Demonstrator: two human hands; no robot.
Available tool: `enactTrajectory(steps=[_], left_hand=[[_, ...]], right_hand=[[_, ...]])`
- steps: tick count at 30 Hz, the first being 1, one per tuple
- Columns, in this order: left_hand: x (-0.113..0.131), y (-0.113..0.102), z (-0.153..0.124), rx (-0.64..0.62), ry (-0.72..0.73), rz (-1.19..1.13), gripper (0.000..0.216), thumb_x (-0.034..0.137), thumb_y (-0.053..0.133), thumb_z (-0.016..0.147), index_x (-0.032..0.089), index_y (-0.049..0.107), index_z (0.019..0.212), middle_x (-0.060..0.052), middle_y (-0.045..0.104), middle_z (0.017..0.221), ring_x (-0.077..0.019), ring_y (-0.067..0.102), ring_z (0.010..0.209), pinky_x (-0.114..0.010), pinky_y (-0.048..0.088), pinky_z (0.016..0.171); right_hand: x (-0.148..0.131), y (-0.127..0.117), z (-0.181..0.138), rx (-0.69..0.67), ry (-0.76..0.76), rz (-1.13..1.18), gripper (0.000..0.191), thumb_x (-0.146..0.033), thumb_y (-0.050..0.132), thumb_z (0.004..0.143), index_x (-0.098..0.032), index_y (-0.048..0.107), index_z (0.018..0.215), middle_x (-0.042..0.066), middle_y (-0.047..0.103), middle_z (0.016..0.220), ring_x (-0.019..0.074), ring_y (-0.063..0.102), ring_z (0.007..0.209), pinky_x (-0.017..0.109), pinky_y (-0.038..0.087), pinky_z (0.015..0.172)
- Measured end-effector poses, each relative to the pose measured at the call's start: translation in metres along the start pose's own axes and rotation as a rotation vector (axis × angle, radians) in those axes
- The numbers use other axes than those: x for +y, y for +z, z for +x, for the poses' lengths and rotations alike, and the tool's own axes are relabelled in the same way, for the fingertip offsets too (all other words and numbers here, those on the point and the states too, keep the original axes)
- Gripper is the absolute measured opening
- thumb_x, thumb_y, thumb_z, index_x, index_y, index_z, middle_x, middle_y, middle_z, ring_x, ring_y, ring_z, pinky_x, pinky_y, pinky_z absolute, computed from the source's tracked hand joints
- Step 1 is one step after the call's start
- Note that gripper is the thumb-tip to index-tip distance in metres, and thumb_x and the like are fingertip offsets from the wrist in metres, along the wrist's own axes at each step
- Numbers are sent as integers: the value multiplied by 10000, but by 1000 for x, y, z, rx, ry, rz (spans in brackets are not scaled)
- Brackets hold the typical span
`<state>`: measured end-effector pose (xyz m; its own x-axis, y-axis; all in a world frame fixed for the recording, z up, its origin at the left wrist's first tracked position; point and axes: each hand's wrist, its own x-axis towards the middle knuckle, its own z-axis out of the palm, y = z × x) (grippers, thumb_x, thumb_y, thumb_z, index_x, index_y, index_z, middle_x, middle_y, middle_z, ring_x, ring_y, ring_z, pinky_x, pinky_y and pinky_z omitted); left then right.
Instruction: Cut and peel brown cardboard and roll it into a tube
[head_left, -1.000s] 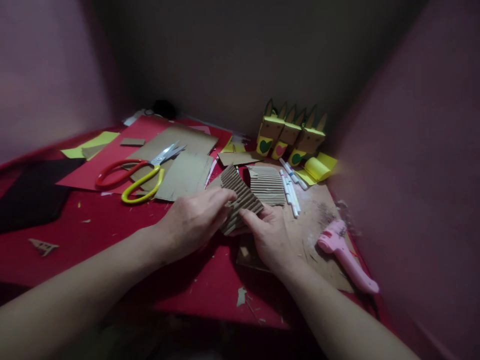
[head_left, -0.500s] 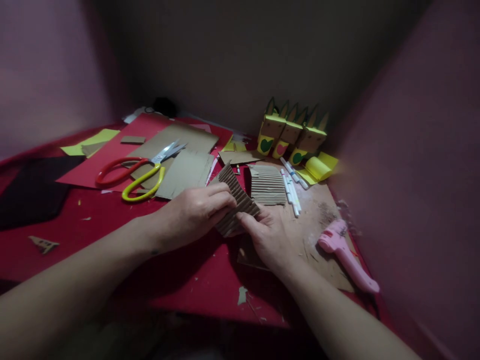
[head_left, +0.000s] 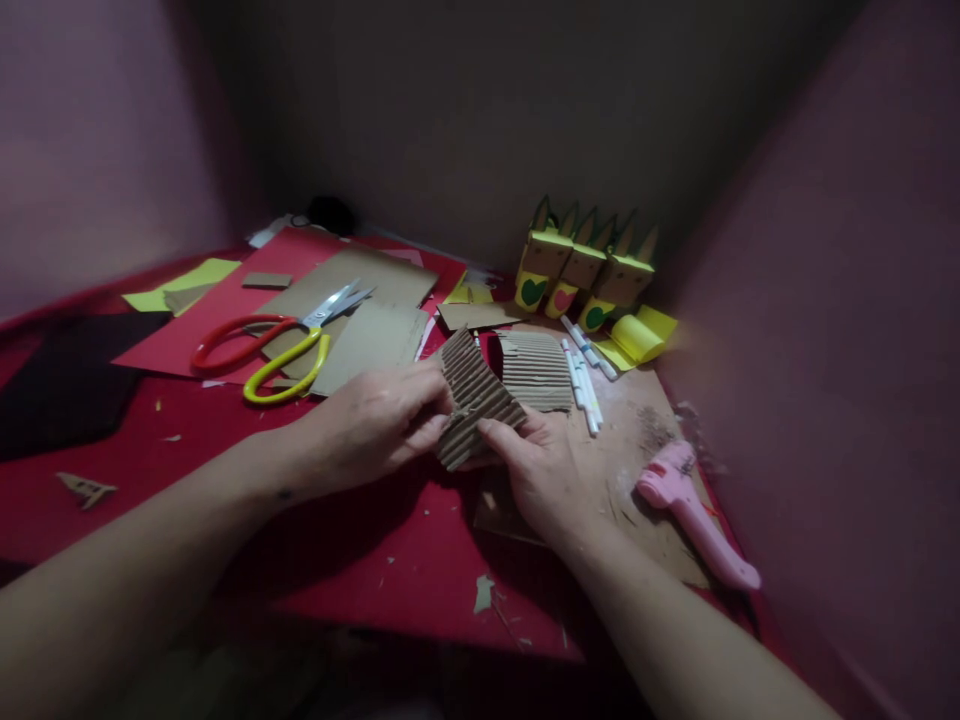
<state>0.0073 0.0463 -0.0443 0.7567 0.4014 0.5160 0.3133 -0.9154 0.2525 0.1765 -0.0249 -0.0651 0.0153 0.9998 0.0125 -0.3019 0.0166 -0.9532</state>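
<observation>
A piece of corrugated cardboard point(head_left: 480, 390) with its ridges exposed is held tilted above the red table. My right hand point(head_left: 540, 465) grips its lower right edge, thumb on top and fingers beneath. At the left edge, my left hand point(head_left: 401, 415) is closed with its fingertips against the cardboard; whether it pinches the sheet or a scrap of its paper layer is hidden. Just behind lies a second ridged cardboard piece point(head_left: 536, 370). Scissors point(head_left: 296, 345) with one red and one yellow handle rest on paper and cardboard sheets at the left.
A pink glue gun point(head_left: 697, 515) lies at the right on a cardboard mat point(head_left: 630, 460). White markers point(head_left: 583, 385) and a curled yellow paper point(head_left: 637, 337) are near it. Three animal-like cardboard figures point(head_left: 585, 265) stand at the back. A black sheet point(head_left: 75, 375) is far left.
My left hand has moved a little left and down across the cardboard to its left edge, baring more ridges. The right hand keeps its grip.
</observation>
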Motion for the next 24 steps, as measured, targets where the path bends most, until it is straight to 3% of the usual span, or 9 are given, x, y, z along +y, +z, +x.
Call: enactTrajectory(steps=[6, 11, 16, 20, 24], left_hand=[[3, 4, 1, 73, 38, -25, 106, 146, 485, 906, 133, 590, 901, -61, 616, 851, -126, 570, 716, -230, 443, 620], [5, 8, 4, 61, 57, 84, 129, 176, 486, 906, 131, 581, 831, -46, 600, 769, -129, 550, 646, -240, 419, 573], [9, 7, 3, -9, -15, 102, 125, 184, 466, 880, 149, 541, 786, -19, 551, 688, -123, 480, 558, -246, 363, 509], [8, -2, -1, -53, -50, -78, 113, 209, 472, 875, 168, 532, 788, -8, 573, 712, -114, 506, 589, -230, 383, 535], [3, -12, -1, 4, -164, -122, 161, 250, 489, 916, 176, 563, 793, 32, 556, 641, -96, 497, 557, -218, 383, 543]], right_hand=[[5, -1, 0, 4, -18, -23, 82, -230, 644, 745, -179, 691, 789, -36, 648, 643, 108, 596, 569, 256, 535, 586], [7, 0, 0, 0, -20, -43, 86, -233, 635, 742, -176, 690, 777, -28, 642, 634, 113, 590, 578, 264, 524, 596], [6, 0, 0, -15, -19, -33, 75, -242, 645, 743, -175, 665, 716, -23, 651, 658, 112, 606, 606, 256, 528, 619], [2, -1, 1, 31, 4, 19, 69, -235, 646, 739, -171, 668, 746, -17, 676, 674, 121, 625, 582, 262, 548, 584], [-1, -2, 2, 46, 20, 66, 85, -233, 652, 733, -165, 680, 777, -8, 698, 700, 123, 634, 568, 260, 560, 554]])
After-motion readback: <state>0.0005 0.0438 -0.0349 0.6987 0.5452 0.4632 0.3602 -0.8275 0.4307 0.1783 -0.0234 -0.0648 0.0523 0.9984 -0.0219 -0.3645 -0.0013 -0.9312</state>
